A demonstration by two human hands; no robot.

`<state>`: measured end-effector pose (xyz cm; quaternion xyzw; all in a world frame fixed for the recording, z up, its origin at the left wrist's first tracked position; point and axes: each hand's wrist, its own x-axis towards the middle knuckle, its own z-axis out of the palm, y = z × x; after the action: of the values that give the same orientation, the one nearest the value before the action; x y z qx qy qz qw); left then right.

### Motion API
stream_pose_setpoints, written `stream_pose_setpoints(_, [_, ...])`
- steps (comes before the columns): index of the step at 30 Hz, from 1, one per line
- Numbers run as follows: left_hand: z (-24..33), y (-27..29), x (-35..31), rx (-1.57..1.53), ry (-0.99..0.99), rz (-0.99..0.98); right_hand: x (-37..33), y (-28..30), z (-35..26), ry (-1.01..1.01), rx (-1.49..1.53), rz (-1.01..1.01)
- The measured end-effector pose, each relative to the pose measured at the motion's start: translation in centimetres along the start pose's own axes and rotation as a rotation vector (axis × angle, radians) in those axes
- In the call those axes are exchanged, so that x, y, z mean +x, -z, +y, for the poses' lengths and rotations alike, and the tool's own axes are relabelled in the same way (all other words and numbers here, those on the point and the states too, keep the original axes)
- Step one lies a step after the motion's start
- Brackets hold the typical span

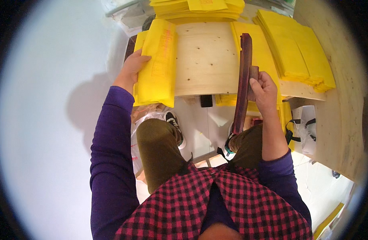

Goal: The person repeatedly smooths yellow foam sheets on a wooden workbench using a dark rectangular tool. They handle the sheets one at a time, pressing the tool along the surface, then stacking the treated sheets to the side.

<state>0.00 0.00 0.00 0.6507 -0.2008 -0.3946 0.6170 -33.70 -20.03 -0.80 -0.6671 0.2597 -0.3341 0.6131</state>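
Gripping with fingers: your left hand [133,67] held folded yellow sheets [158,68] at the desk [206,60]'s left end; your right hand [265,91] held a dark red bar [243,76] over the near edge.

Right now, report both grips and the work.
Left grip on leftmost yellow stack. Right grip holding dark red bar by handle. Bar hides some table edge.
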Motion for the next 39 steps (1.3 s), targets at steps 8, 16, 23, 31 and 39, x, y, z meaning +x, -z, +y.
stream_pose_setpoints(8, [-0.5,3.5,-1.9,-0.060,0.075,0.126,-0.2,0.0,-0.2,-0.008,-0.165,0.027])
stream_pose_setpoints(16, [-2.2,6.6,-1.4,-0.117,0.104,0.105,0.3,-0.2,0.6,0.026,-0.083,-0.007])
stream_pose_setpoints(23, [-2.8,7.6,1.3,0.035,0.062,0.084,0.1,-0.2,-0.3,-0.056,-0.114,0.009])
stream_pose_setpoints(31, [-1.2,6.1,1.4,1.002,-0.386,0.558,0.0,2.3,-0.9,-0.001,0.097,0.112])
stream_pose_setpoints(39, [-0.1,-11.8,0.8,0.565,-0.252,-0.186,-0.5,6.1,-1.8,0.043,0.453,0.187])
